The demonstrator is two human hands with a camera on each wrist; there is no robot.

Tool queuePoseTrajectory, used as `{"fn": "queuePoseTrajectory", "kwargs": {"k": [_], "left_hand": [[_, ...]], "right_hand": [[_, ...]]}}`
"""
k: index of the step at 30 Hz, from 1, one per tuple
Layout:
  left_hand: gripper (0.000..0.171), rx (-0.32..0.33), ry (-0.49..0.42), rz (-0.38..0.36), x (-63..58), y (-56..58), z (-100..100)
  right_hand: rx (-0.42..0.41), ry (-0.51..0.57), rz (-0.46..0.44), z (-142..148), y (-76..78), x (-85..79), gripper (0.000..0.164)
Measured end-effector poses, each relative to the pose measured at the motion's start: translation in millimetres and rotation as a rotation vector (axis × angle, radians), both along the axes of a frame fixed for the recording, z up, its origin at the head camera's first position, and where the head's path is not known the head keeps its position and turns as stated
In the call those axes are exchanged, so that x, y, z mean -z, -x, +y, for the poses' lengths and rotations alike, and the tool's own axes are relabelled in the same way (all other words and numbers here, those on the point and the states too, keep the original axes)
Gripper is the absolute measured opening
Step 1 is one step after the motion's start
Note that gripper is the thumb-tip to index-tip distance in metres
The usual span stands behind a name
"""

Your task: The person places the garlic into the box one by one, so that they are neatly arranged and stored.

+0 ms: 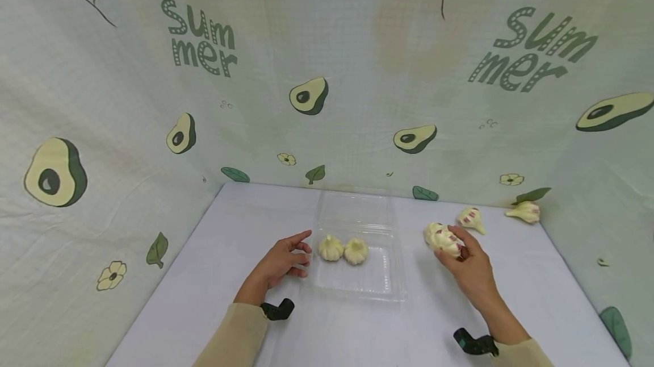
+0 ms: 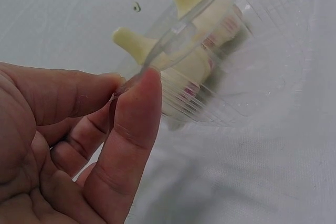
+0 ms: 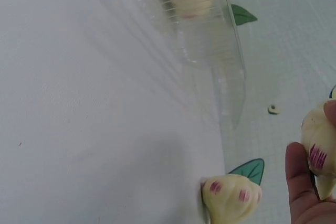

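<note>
A clear plastic clamshell box (image 1: pixel 380 287) lies with its lid (image 1: pixel 355 208) folded back. Two garlic bulbs (image 1: pixel 343 250) sit side by side in the back left of its base; in the left wrist view the bulbs (image 2: pixel 181 72) show pale stems and purple marks. My left hand (image 1: pixel 281 260) pinches the box's left edge (image 2: pixel 170 40) between thumb and finger. To the right of the box, my right hand (image 1: pixel 470 270) grips a purple-marked garlic bulb (image 3: pixel 317 145) by its sides. Whether a further bulb sits just behind it, I cannot tell.
One loose garlic bulb (image 1: pixel 470 219) lies beyond my right hand, and another garlic bulb (image 1: pixel 523 212) lies near the back right corner. A patterned cloth (image 1: pixel 352 43) rises around the white table (image 1: pixel 245 213) at the back and sides.
</note>
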State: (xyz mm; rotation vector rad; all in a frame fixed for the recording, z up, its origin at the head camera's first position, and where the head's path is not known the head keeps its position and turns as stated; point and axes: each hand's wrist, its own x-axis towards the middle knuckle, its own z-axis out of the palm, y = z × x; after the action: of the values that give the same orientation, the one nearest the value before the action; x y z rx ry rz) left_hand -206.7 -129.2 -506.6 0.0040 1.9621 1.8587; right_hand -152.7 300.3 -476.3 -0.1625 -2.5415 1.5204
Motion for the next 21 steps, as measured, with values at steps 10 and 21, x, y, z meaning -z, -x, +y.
{"fn": "queuePoseTrajectory", "kwargs": {"k": [10,21], "left_hand": [[0.073,0.006,0.000,0.007,0.4,0.3,1.0],[0.073,0.012,-0.005,0.014,0.0,-1.3,0.1]], "right_hand": [[-0.002,0.108,0.023,-4.4,2.6,-3.6,0.067],[-0.092,0.260,0.064,-12.8,2.0,-4.9,0.070]]}}
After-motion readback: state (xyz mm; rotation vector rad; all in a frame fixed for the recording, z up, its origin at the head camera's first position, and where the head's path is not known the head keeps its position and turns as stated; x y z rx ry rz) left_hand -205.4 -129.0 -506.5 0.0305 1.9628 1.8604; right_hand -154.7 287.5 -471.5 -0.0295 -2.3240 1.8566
